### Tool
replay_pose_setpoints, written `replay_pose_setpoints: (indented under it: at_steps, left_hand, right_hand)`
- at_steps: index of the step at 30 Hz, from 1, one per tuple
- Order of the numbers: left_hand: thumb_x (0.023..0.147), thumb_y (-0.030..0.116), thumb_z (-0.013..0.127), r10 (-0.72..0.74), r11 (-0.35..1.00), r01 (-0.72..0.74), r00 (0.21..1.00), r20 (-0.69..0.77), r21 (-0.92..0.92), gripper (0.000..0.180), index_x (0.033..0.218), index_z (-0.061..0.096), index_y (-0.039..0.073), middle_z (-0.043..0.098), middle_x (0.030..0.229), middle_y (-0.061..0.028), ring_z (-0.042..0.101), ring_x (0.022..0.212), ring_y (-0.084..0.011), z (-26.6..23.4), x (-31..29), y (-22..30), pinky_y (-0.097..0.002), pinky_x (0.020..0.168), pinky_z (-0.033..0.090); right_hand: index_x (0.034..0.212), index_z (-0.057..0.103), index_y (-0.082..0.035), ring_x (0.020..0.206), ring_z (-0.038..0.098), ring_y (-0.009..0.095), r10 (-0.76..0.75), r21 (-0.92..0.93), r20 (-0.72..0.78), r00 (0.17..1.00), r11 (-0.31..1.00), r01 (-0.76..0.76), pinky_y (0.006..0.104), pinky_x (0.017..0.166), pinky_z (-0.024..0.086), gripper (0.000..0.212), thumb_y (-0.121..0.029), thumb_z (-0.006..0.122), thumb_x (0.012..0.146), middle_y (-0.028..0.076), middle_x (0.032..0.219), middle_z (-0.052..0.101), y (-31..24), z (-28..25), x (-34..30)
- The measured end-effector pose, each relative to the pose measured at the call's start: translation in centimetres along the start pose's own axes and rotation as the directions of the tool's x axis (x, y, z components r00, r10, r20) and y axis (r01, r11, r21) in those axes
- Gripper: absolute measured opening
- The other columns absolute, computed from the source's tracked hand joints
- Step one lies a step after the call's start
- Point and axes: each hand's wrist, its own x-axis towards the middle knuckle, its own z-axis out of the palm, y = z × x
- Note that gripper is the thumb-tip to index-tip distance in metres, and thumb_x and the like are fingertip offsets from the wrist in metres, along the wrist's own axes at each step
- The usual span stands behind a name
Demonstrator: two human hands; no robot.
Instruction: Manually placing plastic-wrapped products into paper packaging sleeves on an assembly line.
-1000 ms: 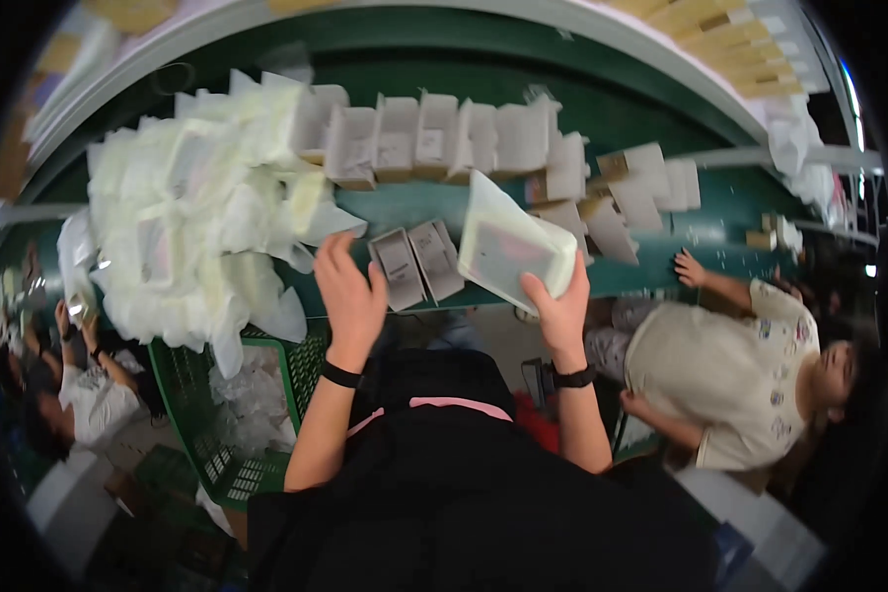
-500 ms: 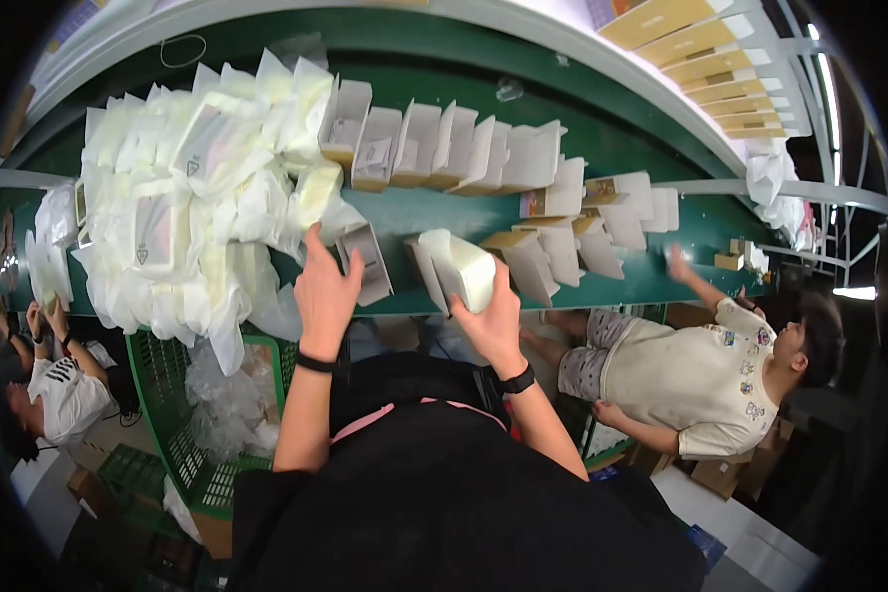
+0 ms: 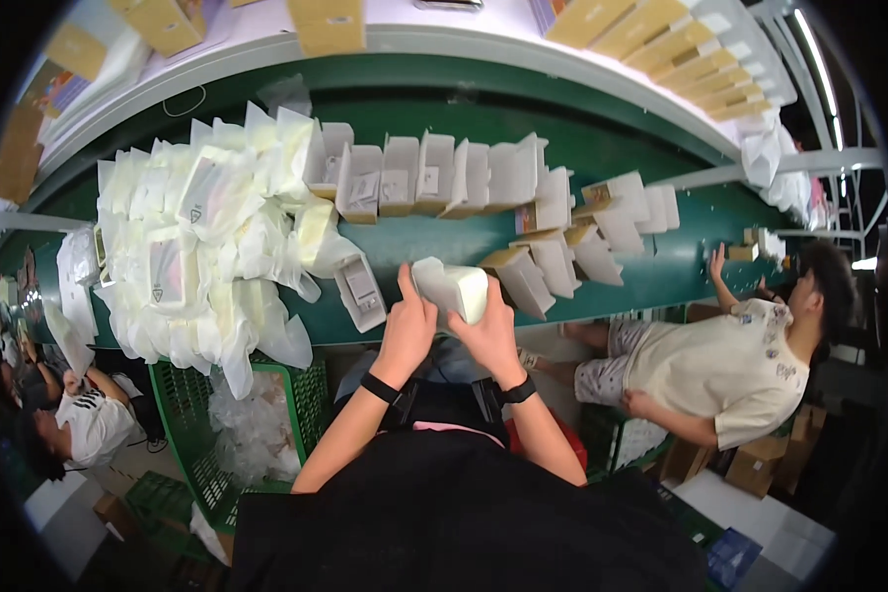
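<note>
Just in front of me, at the belt's near edge, I hold a small pale box (image 3: 469,294) with a whitish flap standing up on its left side. My right hand (image 3: 488,340) wraps round its right side, thumb across the near face. My left hand (image 3: 407,335) closes at its left edge, forefinger pointing up along the flap. Left of my hands an open carton (image 3: 361,294) lies tilted, a white printed piece inside. Beyond it is a big pile of pale pouches wrapped in white film (image 3: 217,217).
A row of open cartons (image 3: 402,178) stands on the green conveyor belt (image 3: 405,237), more to the right (image 3: 553,261). A green crate (image 3: 306,405) of clear plastic film is below left. A co-worker (image 3: 701,365) stands right; another person (image 3: 99,424) is left. An upper shelf (image 3: 414,39) holds boxes.
My left hand has moved right, from beside the wrapped pouches to the pale box. My right hand still holds that box. The view has shifted, showing more of the upper shelf.
</note>
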Motion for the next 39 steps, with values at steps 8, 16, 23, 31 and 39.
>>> replay_pose_setpoints:
  at_steps: [8, 16, 23, 31, 39]
  left_hand:
    - [0.101, 0.01, 0.042, -0.058, 0.953, 0.063, 0.998, 0.025, -0.296, 0.066, 0.157, 0.007, -0.001, 0.067, 0.08, -0.0223, 0.072, 0.069, -0.0322, 1.9, -0.5, -0.6, -0.0401, 0.053, 0.058]
    - [0.1, 0.008, 0.046, 0.084, 0.958, -0.083, 0.996, 0.006, 0.274, 0.041, 0.14, 0.041, 0.0, 0.067, 0.094, -0.0289, 0.07, 0.074, -0.0408, -0.6, 0.3, -0.7, -0.047, 0.064, 0.058]
    - [0.093, 0.01, 0.057, 0.436, 0.623, -0.361, 0.897, 0.075, 0.694, 0.014, 0.102, 0.063, 0.001, 0.068, 0.078, -0.0224, 0.069, 0.073, -0.0407, -1.5, 3.4, 1.0, -0.0463, 0.064, 0.058]
    - [0.082, 0.012, 0.066, 0.443, 0.502, -0.582, 0.808, 0.389, 0.639, 0.012, 0.075, 0.072, 0.004, 0.069, 0.073, -0.0189, 0.071, 0.077, -0.0389, -3.6, 5.6, 1.9, -0.0459, 0.068, 0.059]
    - [0.088, 0.02, 0.069, 0.421, 0.618, -0.562, 0.827, 0.373, 0.549, 0.017, 0.095, 0.079, 0.007, 0.072, 0.081, -0.017, 0.069, 0.077, -0.0374, -4.4, 6.3, 1.9, -0.0469, 0.073, 0.056]
  right_hand:
    - [0.134, 0.044, 0.0, 0.093, 0.067, 0.048, 0.0, -0.194, 0.022, 1.0, 0.981, 0.005, 0.0499, 0.078, 0.057, 0.066, -0.017, 0.076, 0.079, 0.028, 0.109, 0.069, -0.6, 0.3, 0.9]
    - [0.13, 0.05, 0.001, 0.102, 0.07, 0.039, 0.073, 0.209, -0.006, 0.997, 0.975, -0.07, 0.0427, 0.085, 0.056, 0.06, -0.016, 0.079, 0.08, 0.026, 0.114, 0.067, 0.0, -4.7, -0.9]
    - [0.126, 0.055, -0.001, 0.101, 0.068, 0.034, -0.112, 0.227, -0.056, 0.992, 0.966, 0.122, 0.0415, 0.093, 0.054, 0.06, -0.014, 0.084, 0.075, 0.016, 0.12, 0.067, -0.8, -11.7, -0.6]
    - [0.127, 0.058, -0.009, 0.114, 0.064, 0.028, -0.731, -0.237, 0.644, 0.225, 0.089, 0.967, 0.0439, 0.1, 0.053, 0.047, -0.017, 0.072, 0.083, 0.01, 0.133, 0.062, -1.1, -9.4, 0.1]
    - [0.128, 0.057, -0.01, 0.118, 0.061, 0.028, -0.73, -0.242, 0.647, 0.219, 0.076, 0.967, 0.0446, 0.105, 0.049, 0.04, -0.015, 0.063, 0.088, 0.01, 0.134, 0.06, 2.6, -5.4, 1.5]
